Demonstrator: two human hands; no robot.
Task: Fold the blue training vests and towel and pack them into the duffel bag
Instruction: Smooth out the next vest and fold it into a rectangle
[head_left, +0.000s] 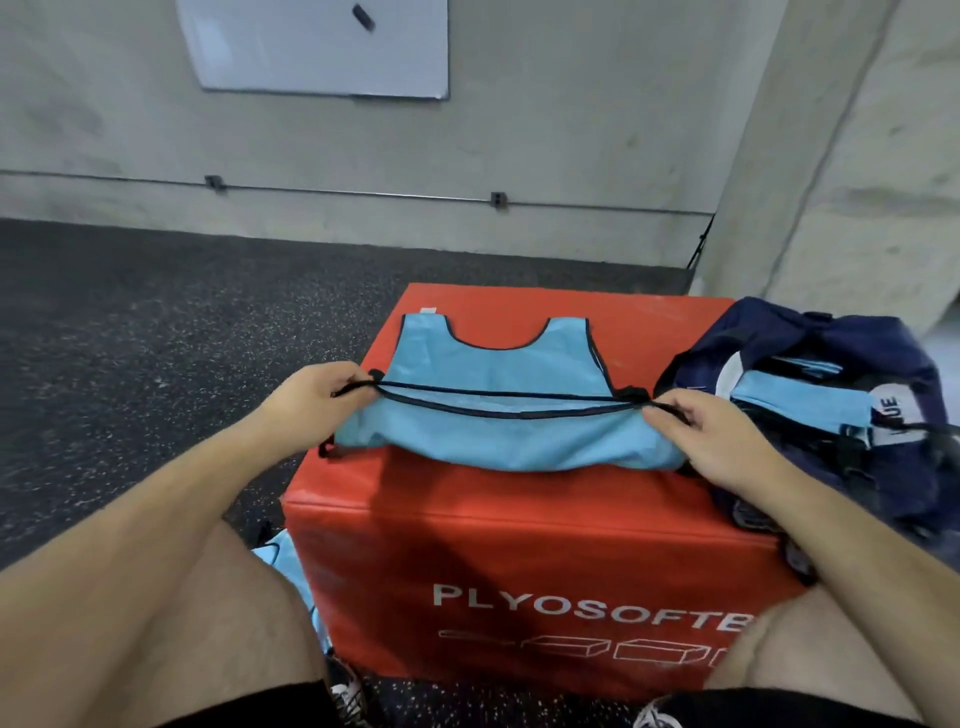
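Speckled black rubber floor fills the nine o'clock side of the view and runs up to a bare concrete wall. A whiteboard hangs on that wall at about eleven o'clock, and a thin metal rail crosses the wall low down. At seven o'clock, beside the person's bare knee, a bit of light blue cloth lies on the floor against the red padded box, which has white lettering on its front.

The left hand pinches the black-edged hem of a light blue vest at its nine o'clock corner, fingers curled round the trim. The vest lies flat on top of the box, neck hole pointing to twelve o'clock. Its lower part is doubled up, so the hem runs taut across the middle between the two hands, and the fold bulges toward the box's near edge. The right hand pinches the hem at the three o'clock corner, fingers also curled.

Just beside that hand, at three o'clock on the box, sits an open navy duffel bag with folded blue cloth inside. A concrete pillar rises behind it at one o'clock.
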